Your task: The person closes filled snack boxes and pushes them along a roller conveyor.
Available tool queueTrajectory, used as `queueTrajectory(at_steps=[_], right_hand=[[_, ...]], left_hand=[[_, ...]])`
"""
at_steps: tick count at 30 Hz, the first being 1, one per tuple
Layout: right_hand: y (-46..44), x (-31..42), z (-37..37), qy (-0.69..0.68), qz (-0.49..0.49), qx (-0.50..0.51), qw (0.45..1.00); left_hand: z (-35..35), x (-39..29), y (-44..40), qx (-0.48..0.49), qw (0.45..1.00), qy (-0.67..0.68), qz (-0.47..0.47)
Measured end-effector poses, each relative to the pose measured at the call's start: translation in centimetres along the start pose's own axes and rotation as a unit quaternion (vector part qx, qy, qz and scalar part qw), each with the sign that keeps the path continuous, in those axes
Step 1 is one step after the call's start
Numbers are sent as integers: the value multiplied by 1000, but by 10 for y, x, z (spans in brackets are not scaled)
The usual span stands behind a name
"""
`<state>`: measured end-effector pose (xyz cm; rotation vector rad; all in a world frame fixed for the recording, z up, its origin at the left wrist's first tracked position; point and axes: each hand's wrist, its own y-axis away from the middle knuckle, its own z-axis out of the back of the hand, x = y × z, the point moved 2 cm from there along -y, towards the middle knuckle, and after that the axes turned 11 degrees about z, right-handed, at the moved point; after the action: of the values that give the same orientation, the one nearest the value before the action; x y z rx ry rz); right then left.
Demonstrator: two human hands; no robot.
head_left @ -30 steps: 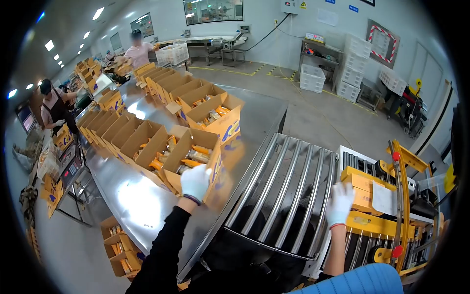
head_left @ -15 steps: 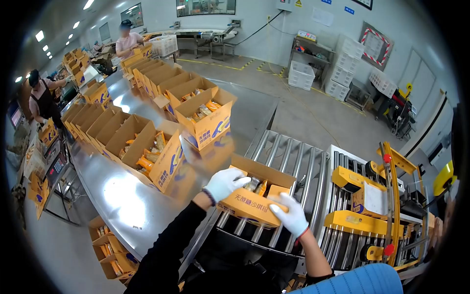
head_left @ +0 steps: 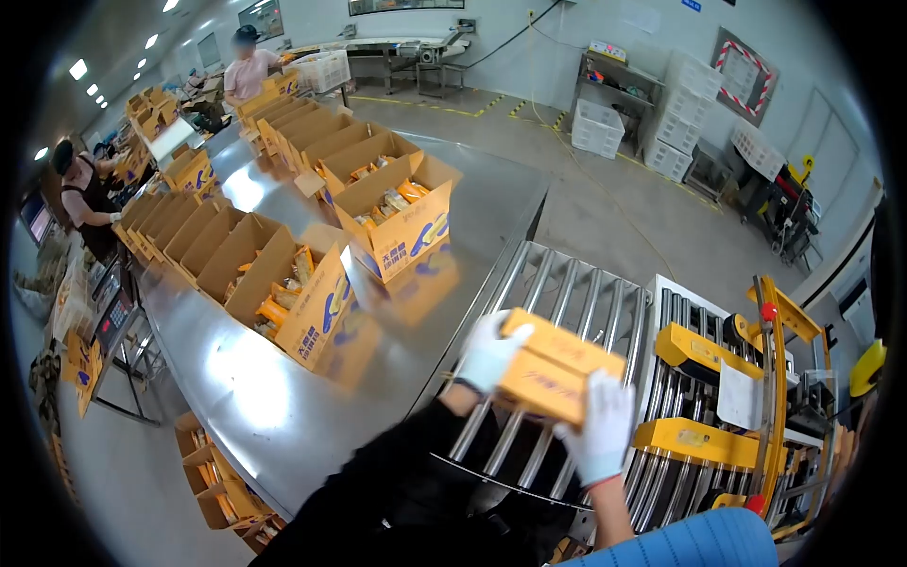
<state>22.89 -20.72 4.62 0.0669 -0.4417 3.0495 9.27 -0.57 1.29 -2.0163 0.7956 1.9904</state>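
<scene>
A yellow-brown cardboard box [head_left: 559, 367] with its top flaps folded down is over the roller conveyor [head_left: 510, 444], slightly blurred. My left hand [head_left: 491, 356], in a white glove, grips the box's left end. At its right front corner my right hand [head_left: 601, 430], also gloved, presses with fingers along the side. The flaps hide the contents. To the left, open cartons [head_left: 402, 222] holding orange-wrapped packs stand in rows on the steel table [head_left: 227, 378].
Right of the rollers stands a yellow-armed carton machine [head_left: 699, 439] with red knobs. Two people [head_left: 248, 71] work at the far left. White crates [head_left: 682, 113] are stacked by the back wall. More filled cartons [head_left: 222, 487] sit low beside the table.
The box's flaps have gone from partly raised to folded down, covering the packs. Both hands moved right with the box. The carton in the machine is no longer visible there.
</scene>
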Motion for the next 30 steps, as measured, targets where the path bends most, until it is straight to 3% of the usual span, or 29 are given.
queueTrajectory(at_steps=[2, 4, 5, 6, 7, 8, 9, 11, 12, 13, 14, 16, 18, 20, 21, 22, 24, 25, 26, 27, 28, 30], right_hand=[[-12, -37, 5, 39, -87, -7, 995], [-28, -57, 9, 46, -99, -5, 994], [-28, -73, -8, 98, -80, -21, 992], [-35, -72, -7, 148, -60, -35, 987], [-29, -75, 1, 60, -95, -22, 993], [-27, -83, -1, 59, -97, -25, 993], [-16, -96, -5, 76, -97, -44, 991], [0, -112, -9, 99, -106, -92, 985], [7, -121, -12, 94, -109, -91, 985], [13, -131, -14, 93, -113, -90, 985], [15, -140, -15, 93, -117, -93, 984], [17, -140, -11, 107, -119, -118, 980], [17, -130, -3, 122, -75, -79, 987], [19, -99, -26, -118, -40, -160, 979], [12, -70, -22, -177, 4, -143, 974], [3, -33, -4, -156, 40, -95, 982], [-9, 13, 7, -145, 103, -55, 983], [-12, 28, 11, -156, 114, -64, 979], [-12, 38, 10, -163, 112, -94, 976], [-15, 45, 12, -171, 93, -114, 974], [-19, 48, 18, -178, 74, -135, 972], [-22, 36, -3, -177, 46, -101, 978]], left_hand=[[-77, 18, -3, -46, 982, -91, -158], [-126, 35, -1, 60, 950, -169, -255], [-131, 55, -8, 262, 948, -171, -54], [-127, 63, -2, 442, 869, -162, 152], [-109, 61, -11, 432, 857, -261, 105], [-83, 53, -19, 308, 859, -392, -121], [-44, 2, -11, 197, 868, -405, -210], [23, -69, -22, -61, 796, -494, -344], [61, -90, -42, -126, 756, -583, -271], [97, -108, -44, -255, 685, -566, -381], [131, -123, -54, -333, 611, -647, -312], [203, -113, -85, -371, 577, -687, -240], [220, -101, -98, -225, 656, -718, -58], [182, -95, -94, -168, 635, -747, -100], [151, -101, -82, -132, 640, -744, -141], [117, -105, -62, -94, 645, -738, -177], [69, -111, -40, -53, 712, -676, -183], [62, -111, -32, 22, 866, -478, -144], [55, -114, -23, 94, 960, -247, -91], [54, -128, -9, -53, 900, -354, -250], [55, -128, -8, -136, 867, -392, -276], [92, -90, -34, -240, 815, -506, -151]])
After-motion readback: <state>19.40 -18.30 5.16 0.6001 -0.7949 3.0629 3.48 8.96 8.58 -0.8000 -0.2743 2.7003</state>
